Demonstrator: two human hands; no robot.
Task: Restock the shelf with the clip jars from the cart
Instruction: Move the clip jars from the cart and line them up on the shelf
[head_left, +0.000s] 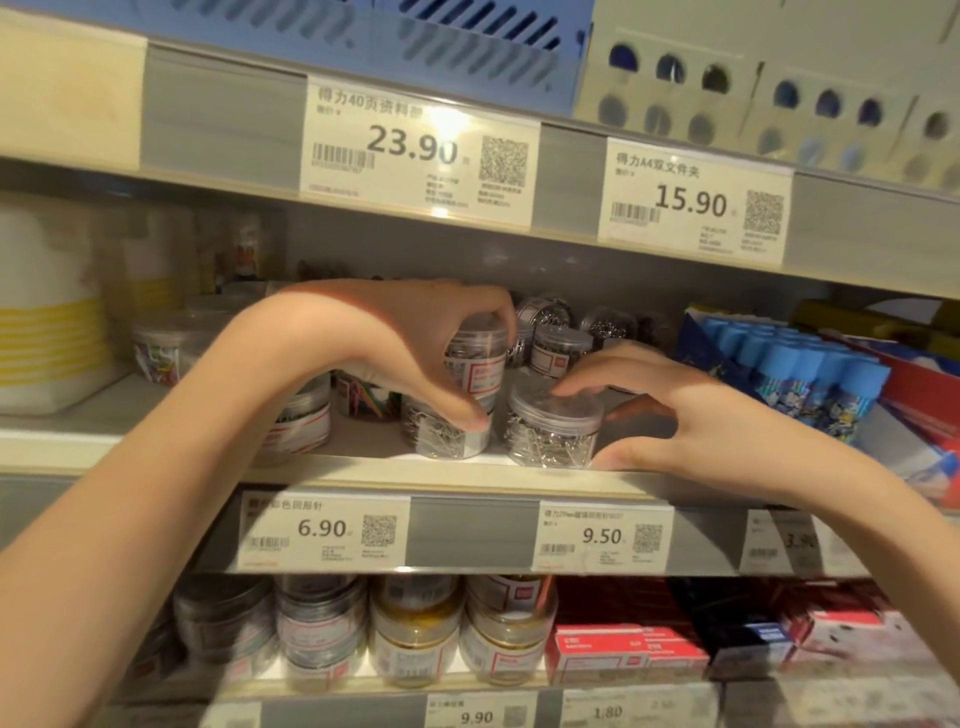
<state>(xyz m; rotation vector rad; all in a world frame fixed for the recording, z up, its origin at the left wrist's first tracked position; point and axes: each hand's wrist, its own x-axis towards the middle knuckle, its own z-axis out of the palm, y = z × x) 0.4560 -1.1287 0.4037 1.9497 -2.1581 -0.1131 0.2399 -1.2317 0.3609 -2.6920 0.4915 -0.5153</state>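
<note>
- Two bare hands are seen reaching onto the middle shelf (363, 470), a pale board with a grey price strip along its front edge.
- A small clear plastic jar of silver clips with a red-bordered label, the upper jar (475, 358), is gripped by the left hand (415, 338): the fingers are curled over its lid and the thumb is pressed low at its front.
- That jar is held on top of a second clear jar of silver clips, the lower jar (447, 434), which stands at the shelf's front just under the left thumb.
- A third clear round jar of silver clips, the front jar (553, 423), stands just beside the lower jar, between the two hands.
- Its lid is touched by the fingertips of the right hand (691, 415), whose fingers are spread and loosely bent; the thumb lies on the shelf beside the jar's base, and nothing is gripped.
- Beyond the hands, more clear clip jars (558, 348) are stacked deeper on the shelf.
- To the right of the right hand, blue-capped tubes (810, 371) are packed in a display box.
</note>
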